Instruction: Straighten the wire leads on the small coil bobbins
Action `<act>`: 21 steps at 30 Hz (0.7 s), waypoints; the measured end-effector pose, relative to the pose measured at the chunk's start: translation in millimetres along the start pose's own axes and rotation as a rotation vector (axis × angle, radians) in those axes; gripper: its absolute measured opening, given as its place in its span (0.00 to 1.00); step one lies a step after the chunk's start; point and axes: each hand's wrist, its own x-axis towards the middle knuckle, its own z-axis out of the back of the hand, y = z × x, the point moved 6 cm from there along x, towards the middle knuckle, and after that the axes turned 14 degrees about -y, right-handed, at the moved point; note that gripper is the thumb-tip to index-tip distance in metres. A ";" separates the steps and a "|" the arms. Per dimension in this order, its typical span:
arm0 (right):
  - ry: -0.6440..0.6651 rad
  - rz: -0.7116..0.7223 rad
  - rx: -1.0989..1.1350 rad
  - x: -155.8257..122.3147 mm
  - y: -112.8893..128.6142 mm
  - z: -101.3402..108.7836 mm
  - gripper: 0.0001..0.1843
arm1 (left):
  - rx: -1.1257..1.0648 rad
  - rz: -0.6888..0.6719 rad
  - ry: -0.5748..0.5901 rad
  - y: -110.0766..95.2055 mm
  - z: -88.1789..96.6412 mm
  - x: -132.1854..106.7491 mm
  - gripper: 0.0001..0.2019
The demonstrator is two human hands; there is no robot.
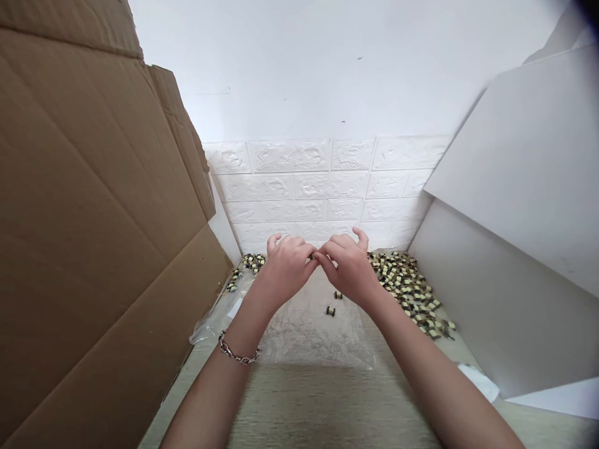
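My left hand (291,265) and my right hand (345,265) meet fingertip to fingertip above the table, both closed in a pinch. What they pinch is mostly hidden; only a tiny dark and yellowish bit shows by the left fingertips. Below the right hand, two small coil-like parts, black at the ends and pale yellow in the middle, lie on a clear plastic bag: one coil (331,311) nearer me, the other coil (337,295) just behind it. A chain bracelet (238,357) circles my left wrist.
A large pile of similar coils (412,293) spreads at the right, a smaller group (253,263) at the back left. The flat plastic bag (313,343) covers the middle of the table (327,411). Cardboard (103,218) walls the left, white panels (477,293) the right, a brick-patterned wall (290,156) the back.
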 end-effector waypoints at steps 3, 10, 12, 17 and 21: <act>0.017 -0.001 0.032 -0.5 1.4 -1.5 0.11 | 0.001 0.010 0.010 1.1 0.6 -0.7 0.13; -0.026 -0.078 0.314 6.8 14.9 21.0 0.08 | -0.172 0.239 -0.072 16.2 -0.6 4.0 0.09; -0.095 -0.107 0.341 10.8 12.5 32.7 0.06 | -0.481 0.395 -0.029 22.1 -6.8 4.4 0.10; -0.214 -0.147 0.313 17.9 -1.3 49.5 0.04 | -1.246 0.610 0.097 15.9 -15.1 3.9 0.12; -0.199 -0.151 0.321 18.8 -0.7 50.9 0.04 | -1.434 0.675 0.152 8.2 -14.8 1.7 0.09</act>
